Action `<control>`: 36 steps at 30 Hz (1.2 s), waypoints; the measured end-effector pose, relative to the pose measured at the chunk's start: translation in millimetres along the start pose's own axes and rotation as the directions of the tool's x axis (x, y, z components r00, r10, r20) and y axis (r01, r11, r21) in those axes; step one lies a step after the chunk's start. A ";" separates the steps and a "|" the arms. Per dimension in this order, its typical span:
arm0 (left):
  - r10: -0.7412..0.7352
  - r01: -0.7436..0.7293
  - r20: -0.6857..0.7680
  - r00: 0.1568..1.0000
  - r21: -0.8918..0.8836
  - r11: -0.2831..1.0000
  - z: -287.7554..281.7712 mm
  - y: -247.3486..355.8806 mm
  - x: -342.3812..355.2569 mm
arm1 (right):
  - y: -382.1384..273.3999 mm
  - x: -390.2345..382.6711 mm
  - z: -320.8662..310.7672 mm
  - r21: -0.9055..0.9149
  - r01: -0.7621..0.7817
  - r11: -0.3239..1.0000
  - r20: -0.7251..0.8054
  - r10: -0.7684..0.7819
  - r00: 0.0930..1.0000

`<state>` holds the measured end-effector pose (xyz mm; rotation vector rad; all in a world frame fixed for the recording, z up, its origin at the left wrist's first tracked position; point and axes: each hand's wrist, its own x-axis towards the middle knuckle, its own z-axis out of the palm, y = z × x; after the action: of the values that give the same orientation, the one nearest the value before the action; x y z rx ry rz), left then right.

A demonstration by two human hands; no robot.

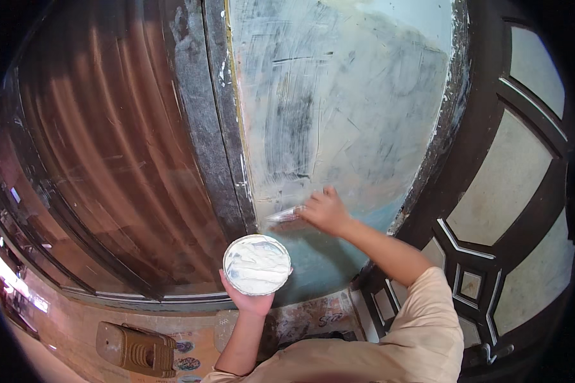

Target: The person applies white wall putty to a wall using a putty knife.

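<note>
My left hand point(252, 302) holds up a round, shallow dish point(289, 263) from below, its fingers partly hidden under it. White putty point(257, 265) is spread across the dish. To the right and higher, my right hand point(324, 210) grips a putty knife point(283, 217). The blade points left toward the edge of the wall panel point(370, 134), low down; whether it touches the surface I cannot tell. Streaky white and grey smears cover the panel, with bluish patches at the top and bottom.
A dark frame post point(207, 121) borders the panel on the left, beside glass with brown curtains point(121, 159). On the right stands a dark door point(473, 159) with pale insets and a handle point(497, 353). Brown plastic stools point(131, 348) and printed sheets point(319, 316) lie below.
</note>
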<state>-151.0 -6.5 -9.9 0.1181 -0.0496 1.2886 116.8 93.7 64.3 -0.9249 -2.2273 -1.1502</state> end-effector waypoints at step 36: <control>-0.029 0.024 0.042 0.999 0.108 0.994 -3.1 -14.9 -8.5 | 223.9 164.0 -153.1 0.100 -0.454 0.885 -0.296 0.463 0.836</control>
<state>-139.1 -18.3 -14.8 0.2389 -0.0160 1.2619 188.2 118.0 372.2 -1.1039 -1.6401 -0.9568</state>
